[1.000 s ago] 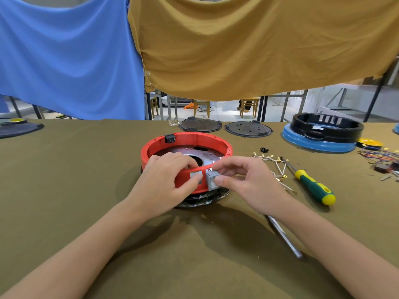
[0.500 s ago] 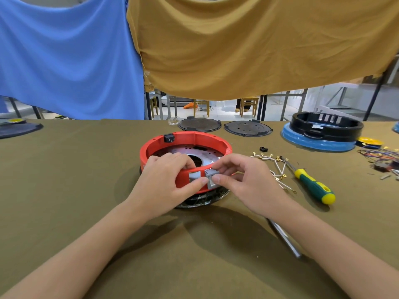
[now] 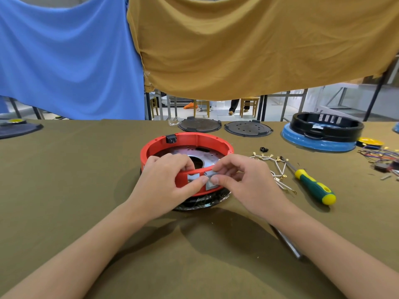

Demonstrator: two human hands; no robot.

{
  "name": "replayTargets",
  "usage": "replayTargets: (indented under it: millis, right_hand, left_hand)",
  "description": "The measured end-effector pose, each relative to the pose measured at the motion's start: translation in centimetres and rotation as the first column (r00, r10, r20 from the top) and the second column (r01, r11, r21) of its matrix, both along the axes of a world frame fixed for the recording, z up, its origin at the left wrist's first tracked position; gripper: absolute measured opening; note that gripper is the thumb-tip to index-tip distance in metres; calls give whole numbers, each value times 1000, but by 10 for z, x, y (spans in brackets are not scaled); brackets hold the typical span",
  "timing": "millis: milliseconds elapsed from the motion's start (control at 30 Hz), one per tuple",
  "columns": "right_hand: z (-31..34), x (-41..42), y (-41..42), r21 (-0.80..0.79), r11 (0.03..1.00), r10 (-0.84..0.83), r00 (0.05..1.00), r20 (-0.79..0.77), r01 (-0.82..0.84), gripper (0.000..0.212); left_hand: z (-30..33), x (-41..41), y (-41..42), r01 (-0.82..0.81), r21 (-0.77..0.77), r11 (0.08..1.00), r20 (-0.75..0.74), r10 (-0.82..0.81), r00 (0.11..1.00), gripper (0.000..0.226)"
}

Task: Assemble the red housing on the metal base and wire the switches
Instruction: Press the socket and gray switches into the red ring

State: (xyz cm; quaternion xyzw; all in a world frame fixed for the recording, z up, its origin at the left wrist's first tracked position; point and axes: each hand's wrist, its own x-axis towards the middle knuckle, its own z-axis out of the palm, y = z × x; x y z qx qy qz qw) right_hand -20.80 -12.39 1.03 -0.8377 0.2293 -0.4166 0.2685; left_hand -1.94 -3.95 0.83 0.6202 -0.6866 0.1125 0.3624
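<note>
A red ring-shaped housing (image 3: 195, 140) sits on a round metal base (image 3: 205, 155) at the table's middle. My left hand (image 3: 164, 184) grips the housing's near rim, fingers curled inside and thumb on the outer wall. My right hand (image 3: 244, 180) pinches a small grey switch (image 3: 210, 183) at an opening in the housing's near wall. A second grey switch (image 3: 192, 177) sits just left of it. A black socket (image 3: 171, 139) is on the far rim. White wires with gold terminals (image 3: 278, 171) lie to the right.
A green and yellow screwdriver (image 3: 313, 185) lies right of the wires. A metal rod (image 3: 286, 242) pokes out under my right forearm. Two dark discs (image 3: 248, 128) sit at the back. A black ring on a blue base (image 3: 323, 132) and coloured wires (image 3: 382, 156) are far right.
My right hand has pushed the grey switch leftward and in against the housing's near wall. My left hand keeps its grip on the rim.
</note>
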Motion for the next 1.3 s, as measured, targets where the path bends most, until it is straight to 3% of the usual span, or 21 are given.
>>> replayTargets:
  millis: [200, 567, 867, 1300]
  right_hand:
    - [-1, 1, -3, -86, 995, -42, 999, -18, 40, 18]
    - [3, -8, -18, -221, 975, -59, 955, -290, -7, 32]
    - [4, -7, -17, -242, 970, -43, 962, -269, -24, 21]
    - [4, -9, -14, -213, 976, -20, 959, -284, -43, 22]
  left_hand:
    - [0, -1, -1, -6, 1, 1000, -7, 6, 1000, 38]
    - [-1, 1, 0, -3, 9, 1000, -35, 3, 999, 37]
    - [-1, 3, 1, 46, 13, 999, -39, -46, 998, 29]
    - [0, 2, 2, 56, 14, 998, -22, -56, 998, 29]
